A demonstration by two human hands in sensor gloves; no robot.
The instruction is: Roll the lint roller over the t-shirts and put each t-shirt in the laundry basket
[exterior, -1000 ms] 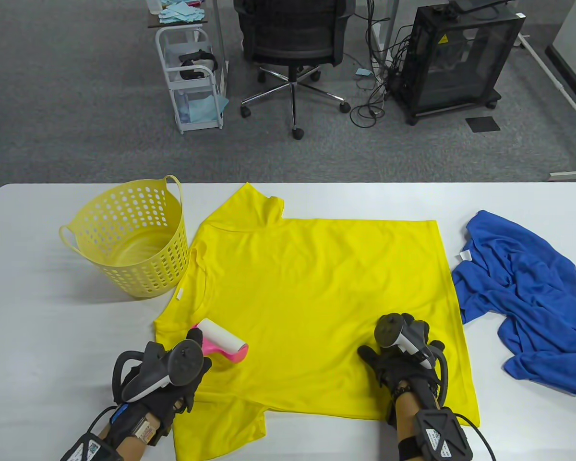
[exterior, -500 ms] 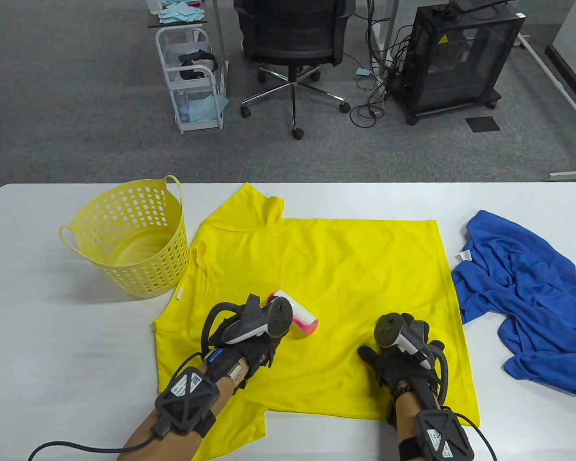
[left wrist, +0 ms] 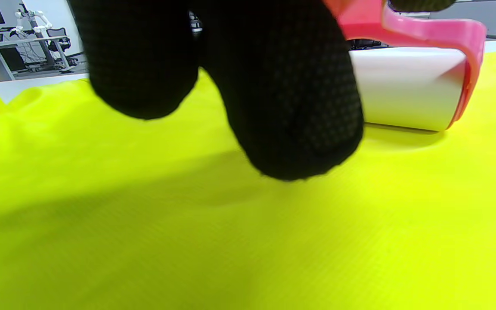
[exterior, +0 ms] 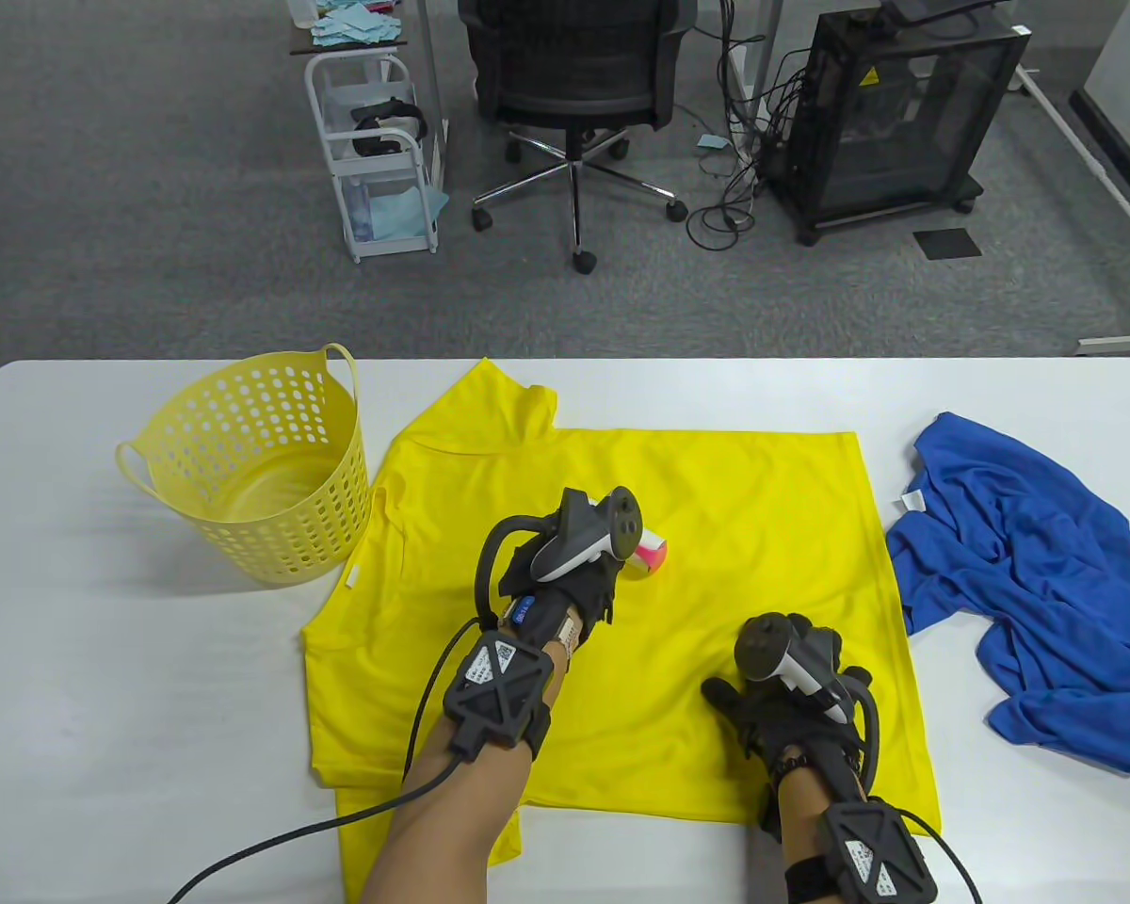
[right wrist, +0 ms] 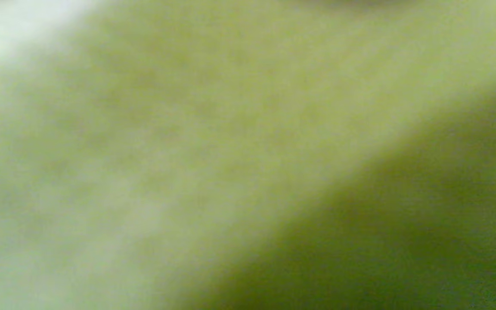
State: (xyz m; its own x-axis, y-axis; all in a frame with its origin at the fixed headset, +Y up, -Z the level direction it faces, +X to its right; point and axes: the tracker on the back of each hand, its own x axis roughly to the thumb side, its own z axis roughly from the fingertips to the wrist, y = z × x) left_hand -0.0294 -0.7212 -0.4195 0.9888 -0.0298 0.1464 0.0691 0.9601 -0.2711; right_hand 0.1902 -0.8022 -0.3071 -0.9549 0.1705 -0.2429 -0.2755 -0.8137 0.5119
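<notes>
My left hand (exterior: 565,574) grips the roller (exterior: 650,556), whose white drum sits on the yellow shirt (exterior: 716,508) just beyond my fingers (left wrist: 291,107). My right hand (exterior: 791,697) presses flat, fingers spread, on the shirt's near right. The basket (exterior: 245,471) stands far left.

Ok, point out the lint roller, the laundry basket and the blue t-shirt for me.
lint roller (left wrist: 403,88): left wrist view, on its white sticky roll.
laundry basket (exterior: 330,490): table view, on its perforated side wall.
blue t-shirt (exterior: 1026,584): table view, middle of the crumpled cloth.
</notes>
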